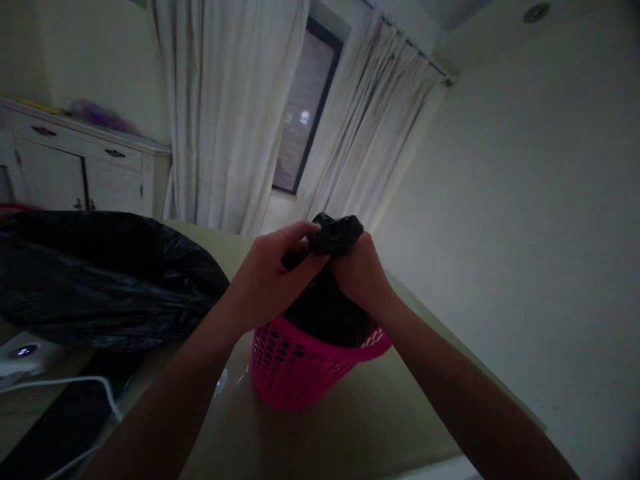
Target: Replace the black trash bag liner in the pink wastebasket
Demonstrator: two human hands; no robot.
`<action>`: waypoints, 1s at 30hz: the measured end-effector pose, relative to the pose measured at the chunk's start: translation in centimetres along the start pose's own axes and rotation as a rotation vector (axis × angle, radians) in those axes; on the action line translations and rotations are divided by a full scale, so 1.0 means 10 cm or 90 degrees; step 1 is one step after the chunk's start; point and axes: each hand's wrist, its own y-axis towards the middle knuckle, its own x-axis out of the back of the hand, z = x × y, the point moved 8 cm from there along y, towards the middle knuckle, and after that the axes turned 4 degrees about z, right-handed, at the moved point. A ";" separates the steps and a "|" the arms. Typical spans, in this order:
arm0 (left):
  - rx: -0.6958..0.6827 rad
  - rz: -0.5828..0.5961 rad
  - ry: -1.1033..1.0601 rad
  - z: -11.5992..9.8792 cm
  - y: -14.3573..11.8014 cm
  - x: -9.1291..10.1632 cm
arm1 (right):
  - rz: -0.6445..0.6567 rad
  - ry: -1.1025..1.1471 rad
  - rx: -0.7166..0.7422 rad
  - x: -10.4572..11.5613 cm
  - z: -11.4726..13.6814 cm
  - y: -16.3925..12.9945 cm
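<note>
A pink perforated plastic basket (305, 373) stands on the table in front of me. Inside it is a black plastic bag (327, 310), its top gathered and raised above the rim. My left hand (273, 270) pinches the bunched top of the bag between thumb and fingers. From the other side my right hand (363, 273) is wrapped round the gathered neck, its fingers partly hidden behind the plastic. Both hands are close together over the basket's opening. The bottom of the bag is hidden by the basket wall.
Another large black plastic bag (110, 280) lies open at the left of the table (320, 440). Below it are a white device (25, 353), a white cable (95, 380) and a dark flat strip (65, 413). A white cabinet (120, 173) and curtains (225, 120) stand behind; a wall borders the right.
</note>
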 end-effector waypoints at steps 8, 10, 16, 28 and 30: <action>-0.012 -0.044 -0.005 0.01 -0.02 0.10 | 0.080 0.243 -0.110 -0.16 -0.23 -0.06; -0.009 -0.063 -0.003 0.06 -0.01 0.11 | 0.118 0.339 -0.178 -0.23 -0.29 -0.15; 0.007 -0.048 0.006 0.16 0.03 0.10 | 0.229 0.287 -0.149 -0.32 -0.27 -0.27; 0.007 -0.031 0.119 0.22 0.02 0.06 | 0.225 0.404 -0.245 -0.33 -0.26 -0.39; 0.026 -0.041 0.128 0.22 0.03 0.08 | 0.179 0.312 -0.220 -0.24 -0.24 -0.38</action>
